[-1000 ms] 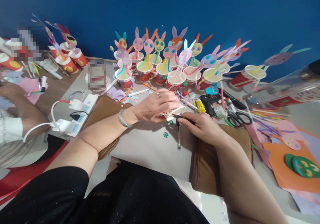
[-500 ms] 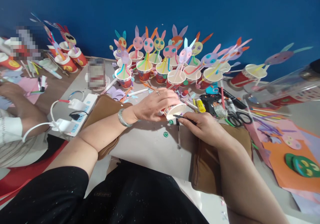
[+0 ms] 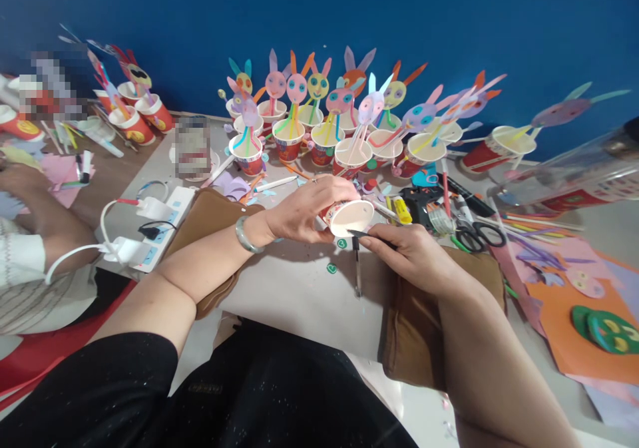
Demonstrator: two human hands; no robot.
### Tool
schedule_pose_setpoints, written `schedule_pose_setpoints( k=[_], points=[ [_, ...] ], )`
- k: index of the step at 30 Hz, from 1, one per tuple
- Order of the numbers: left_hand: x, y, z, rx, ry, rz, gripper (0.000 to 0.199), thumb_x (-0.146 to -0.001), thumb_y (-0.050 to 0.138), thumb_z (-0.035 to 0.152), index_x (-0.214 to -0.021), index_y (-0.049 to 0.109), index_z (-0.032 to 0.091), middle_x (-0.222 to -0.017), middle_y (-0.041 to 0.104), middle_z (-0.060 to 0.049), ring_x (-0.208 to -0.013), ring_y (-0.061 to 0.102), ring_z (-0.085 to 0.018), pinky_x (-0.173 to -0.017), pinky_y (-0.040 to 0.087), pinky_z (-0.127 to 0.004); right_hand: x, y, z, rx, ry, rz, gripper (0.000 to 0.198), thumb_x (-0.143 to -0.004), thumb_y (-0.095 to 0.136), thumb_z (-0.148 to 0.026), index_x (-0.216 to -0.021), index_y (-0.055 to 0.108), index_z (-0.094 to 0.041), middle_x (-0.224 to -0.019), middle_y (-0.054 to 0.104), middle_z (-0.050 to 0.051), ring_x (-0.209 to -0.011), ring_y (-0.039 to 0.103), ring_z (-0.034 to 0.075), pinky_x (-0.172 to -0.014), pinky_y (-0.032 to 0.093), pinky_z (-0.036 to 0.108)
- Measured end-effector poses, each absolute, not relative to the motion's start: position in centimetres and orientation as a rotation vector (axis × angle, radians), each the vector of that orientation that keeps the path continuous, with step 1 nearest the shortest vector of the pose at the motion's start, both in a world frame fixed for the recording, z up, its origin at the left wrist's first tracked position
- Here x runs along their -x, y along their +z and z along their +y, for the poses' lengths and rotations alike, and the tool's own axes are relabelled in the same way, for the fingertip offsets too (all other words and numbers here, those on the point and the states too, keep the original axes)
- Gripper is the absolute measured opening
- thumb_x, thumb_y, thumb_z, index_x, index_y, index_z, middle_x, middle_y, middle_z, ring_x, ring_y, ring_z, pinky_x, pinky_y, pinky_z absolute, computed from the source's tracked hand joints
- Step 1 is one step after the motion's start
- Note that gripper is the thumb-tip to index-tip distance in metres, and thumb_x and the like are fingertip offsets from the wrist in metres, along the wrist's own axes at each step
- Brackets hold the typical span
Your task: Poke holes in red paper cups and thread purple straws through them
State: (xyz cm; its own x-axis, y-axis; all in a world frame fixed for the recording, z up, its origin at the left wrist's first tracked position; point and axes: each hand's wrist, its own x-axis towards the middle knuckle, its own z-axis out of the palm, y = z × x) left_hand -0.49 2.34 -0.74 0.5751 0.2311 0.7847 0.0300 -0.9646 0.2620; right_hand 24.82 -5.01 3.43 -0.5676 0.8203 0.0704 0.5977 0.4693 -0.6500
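Observation:
My left hand (image 3: 312, 208) is wrapped round a paper cup (image 3: 353, 216), tilted on its side with its white mouth facing me and to the right. A slim dark pointed tool (image 3: 372, 236), perhaps a craft knife, is gripped in my right hand (image 3: 417, 255); its tip reaches the cup's lower rim. Whether the tip cuts into the cup I cannot tell. Just below lie a pen (image 3: 357, 271) and two small green discs, one nearer the cup (image 3: 341, 243) and one nearer me (image 3: 332, 269).
Behind my hands stand several red paper cups (image 3: 288, 148) with straw-necked paper rabbit heads. Scissors (image 3: 480, 235), a yellow marker (image 3: 402, 210) and orange paper (image 3: 574, 321) lie to the right. Brown cloth (image 3: 414, 335) is under my right arm. A power strip (image 3: 170, 225) and a co-worker's arm (image 3: 30, 208) are at left.
My left hand has turned the cup slightly so that more of its white inside faces me. The tool's tip stays at the lower rim.

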Motion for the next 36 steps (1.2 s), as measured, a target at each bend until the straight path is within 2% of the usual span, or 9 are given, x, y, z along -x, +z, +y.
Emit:
schedule_pose_setpoints(
  k=[12,17,26,36],
  points=[
    [0.49,-0.76,2.24,-2.674,1.344,0.268,0.062,-0.097,0.059,0.064,-0.141,0.046,0.023,-0.125,0.067,-0.015,-0.121,0.067,-0.027,-0.101,0.057,-0.047,-24.85,3.57,-5.01,1.217,0.850,-2.356,0.046,-0.104,0.049,-0.054,-0.073,0.056,-0.022,-0.059,0.048,-0.004,-0.055,0.044,0.011,-0.058,0.034,0.031],
    [0.47,-0.57,2.16,-2.747,1.424,0.215,0.059,-0.101,0.055,0.057,-0.145,0.046,0.019,-0.126,0.067,-0.017,-0.123,0.065,-0.026,-0.105,0.055,-0.048,-24.85,3.66,-5.06,1.245,0.877,-2.335,0.048,-0.103,0.048,-0.056,-0.071,0.054,-0.022,-0.059,0.044,-0.004,-0.055,0.041,0.011,-0.057,0.032,0.031],
    [0.26,-0.55,1.94,-2.889,1.529,0.240,0.044,-0.107,0.043,0.048,-0.142,0.047,0.021,-0.125,0.067,-0.012,-0.124,0.065,-0.022,-0.107,0.056,-0.048,-24.94,3.55,-4.82,1.292,1.004,-2.293,0.061,-0.101,0.043,-0.072,-0.067,0.050,-0.021,-0.061,0.041,-0.003,-0.058,0.040,0.012,-0.056,0.032,0.031],
    [-0.03,-0.32,1.55,-2.962,1.649,0.298,0.034,-0.106,0.050,0.040,-0.133,0.055,0.021,-0.121,0.068,-0.009,-0.122,0.066,-0.022,-0.105,0.059,-0.046,-25.03,3.62,-4.95,1.399,1.090,-2.229,0.069,-0.095,0.041,-0.084,-0.066,0.048,-0.021,-0.063,0.040,-0.003,-0.060,0.040,0.013,-0.057,0.031,0.032]
  ],
)
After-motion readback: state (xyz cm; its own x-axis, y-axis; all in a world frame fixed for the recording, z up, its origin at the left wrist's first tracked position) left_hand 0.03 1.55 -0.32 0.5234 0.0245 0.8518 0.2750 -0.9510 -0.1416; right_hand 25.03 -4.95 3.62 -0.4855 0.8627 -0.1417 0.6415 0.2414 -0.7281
